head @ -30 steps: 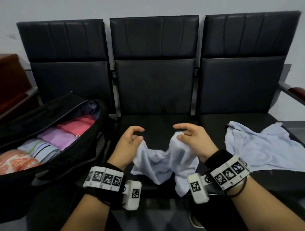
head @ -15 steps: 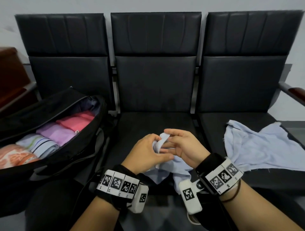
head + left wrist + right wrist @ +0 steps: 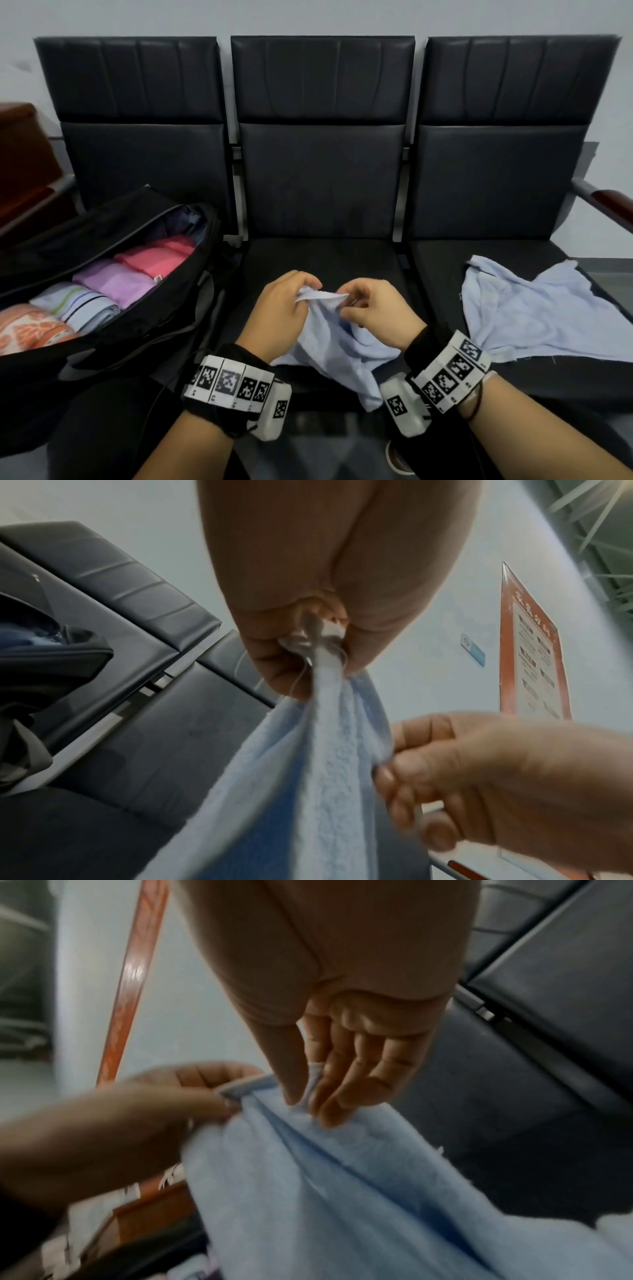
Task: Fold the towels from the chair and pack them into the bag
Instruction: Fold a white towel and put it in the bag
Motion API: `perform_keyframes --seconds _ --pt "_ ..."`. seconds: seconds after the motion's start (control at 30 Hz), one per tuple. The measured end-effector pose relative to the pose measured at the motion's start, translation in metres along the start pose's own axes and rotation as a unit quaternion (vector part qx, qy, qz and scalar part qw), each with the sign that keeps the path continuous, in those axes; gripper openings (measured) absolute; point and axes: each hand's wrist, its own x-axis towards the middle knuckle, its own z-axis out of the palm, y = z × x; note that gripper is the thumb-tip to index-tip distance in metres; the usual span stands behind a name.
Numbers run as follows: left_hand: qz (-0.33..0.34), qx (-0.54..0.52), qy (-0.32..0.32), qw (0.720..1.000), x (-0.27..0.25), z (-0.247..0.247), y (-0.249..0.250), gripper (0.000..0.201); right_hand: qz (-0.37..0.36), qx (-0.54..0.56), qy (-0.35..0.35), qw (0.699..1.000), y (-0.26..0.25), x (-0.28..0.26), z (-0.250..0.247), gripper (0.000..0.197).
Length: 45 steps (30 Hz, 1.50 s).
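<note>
1. The left hand (image 3: 281,310) pinches the top hem of the light blue towel (image 3: 337,346) between thumb and fingers; grip narrow, holding cloth.
2. The right hand (image 3: 373,313) pinches the same hem just beside the left grip; its remaining fingers (image 3: 346,1085) are loosely extended.
3. The hem runs left to right between the two grips; the towel's long axis hangs downward from them, over the front edge of the middle chair seat (image 3: 322,257).
4. A second towel (image 3: 534,308) lies crumpled to the right of the right grip.
5. The open bag (image 3: 144,308), holding folded towels, sits left of the left grip.
</note>
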Motion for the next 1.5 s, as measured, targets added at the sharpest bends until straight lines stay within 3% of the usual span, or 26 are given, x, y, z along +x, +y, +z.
perform_keyframes --seconds 0.07,0.2,0.43,0.5,0.67,0.8,0.9,1.0,1.1,1.27,1.5 --pt "0.02 -0.001 0.011 1.0 0.003 -0.008 0.002 0.037 -0.03 -0.092 -0.02 0.995 0.005 0.001 0.003 0.009" --pt "0.051 -0.002 0.042 0.998 0.009 -0.025 0.005 0.039 -0.073 -0.237 -0.092 0.964 0.018 0.007 0.006 0.028" --pt "0.072 0.011 0.121 0.99 0.017 -0.065 0.004 0.044 -0.073 -0.397 -0.177 0.897 0.039 0.011 -0.007 0.025" --pt "0.073 0.02 0.145 0.987 0.018 -0.08 0.004 0.044 -0.064 -0.429 -0.187 0.881 0.047 0.012 -0.014 0.022" --pt "0.077 0.049 0.173 0.981 0.02 -0.111 0.002 0.038 -0.071 -0.446 -0.154 0.879 0.054 0.017 -0.04 0.026" --pt "0.049 0.086 0.198 0.975 0.02 -0.131 -0.004 0.033 -0.106 -0.377 -0.033 0.919 0.044 0.024 -0.073 0.025" --pt "0.026 0.095 0.214 0.972 0.021 -0.142 -0.011 0.029 -0.131 -0.229 0.095 0.96 0.027 0.029 -0.098 0.01" --pt "-0.008 0.079 0.227 0.971 0.024 -0.149 -0.016 0.026 -0.125 -0.101 0.171 0.972 0.007 0.033 -0.116 0.023" --pt "-0.019 0.069 0.232 0.97 0.026 -0.153 -0.016 0.024 -0.13 -0.049 0.182 0.973 -0.01 0.033 -0.125 0.012" --pt "-0.011 0.077 0.245 0.966 0.02 -0.16 -0.011 0.02 -0.151 -0.038 0.199 0.968 -0.022 0.024 -0.134 0.019" --pt "0.014 0.061 0.24 0.969 0.011 -0.166 0.0 0.015 -0.176 -0.012 0.245 0.953 -0.024 0.009 -0.139 0.009"
